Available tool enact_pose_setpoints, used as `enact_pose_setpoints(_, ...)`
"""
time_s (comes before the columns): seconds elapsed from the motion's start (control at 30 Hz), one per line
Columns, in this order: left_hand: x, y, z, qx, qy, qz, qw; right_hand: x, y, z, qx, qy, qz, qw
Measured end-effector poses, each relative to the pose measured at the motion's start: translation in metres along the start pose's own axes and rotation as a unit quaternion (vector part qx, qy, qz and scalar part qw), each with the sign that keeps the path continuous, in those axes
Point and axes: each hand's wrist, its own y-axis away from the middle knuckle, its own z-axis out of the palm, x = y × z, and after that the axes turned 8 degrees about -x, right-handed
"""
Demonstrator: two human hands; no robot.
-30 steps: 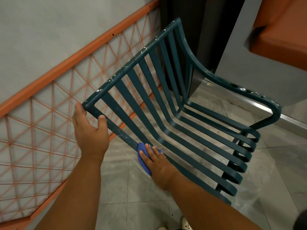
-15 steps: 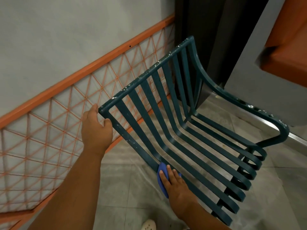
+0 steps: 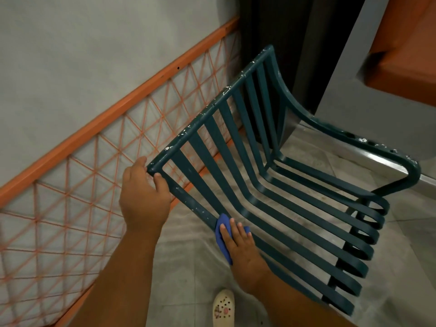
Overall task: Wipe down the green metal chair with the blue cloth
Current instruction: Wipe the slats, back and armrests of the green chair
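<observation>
Your left hand (image 3: pixel 144 197) grips the green slatted chair's (image 3: pixel 271 192) top corner, thumb curled over; right hand (image 3: pixel 243 251) presses the blue cloth (image 3: pixel 223 234) flat-fingered onto the side rail.

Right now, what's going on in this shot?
A person is wiping a dark green slatted metal chair. The left hand grips the top corner of the backrest frame, steadying it. The right hand presses a small blue cloth with straight fingers against the frame's near side rail. White chipped specks show along the top rail and armrest.
</observation>
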Motion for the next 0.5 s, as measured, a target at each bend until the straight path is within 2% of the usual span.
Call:
enact_pose_setpoints(0.07, -0.002, 0.0, 0.0, -0.003, -0.006, 0.017, 1.0, -0.005, -0.002, 0.004, 0.014, 0.004, 0.024, 1.0)
enact_pose_setpoints(0.17, -0.006, -0.003, -0.001, 0.004, -0.001, 0.035, 0.999, -0.028, -0.015, 0.002, 0.058, -0.06, 0.066, 0.994)
enact_pose_setpoints(0.27, -0.009, -0.004, -0.001, 0.018, 0.001, 0.064, 0.998, -0.053, -0.031, -0.007, 0.102, -0.101, 0.014, 0.99)
enact_pose_setpoints(0.37, -0.014, -0.004, -0.002, 0.022, 0.012, 0.084, 0.996, -0.047, -0.028, -0.005, 0.108, -0.052, -0.025, 0.993)
enact_pose_setpoints(0.43, -0.016, -0.005, -0.003, 0.008, 0.024, 0.085, 0.996, -0.042, -0.025, 0.0, 0.116, -0.049, 0.003, 0.992)
enact_pose_setpoints(0.5, -0.019, -0.007, -0.006, -0.01, 0.034, 0.08, 0.996, -0.056, -0.031, -0.003, 0.138, -0.109, 0.056, 0.983)
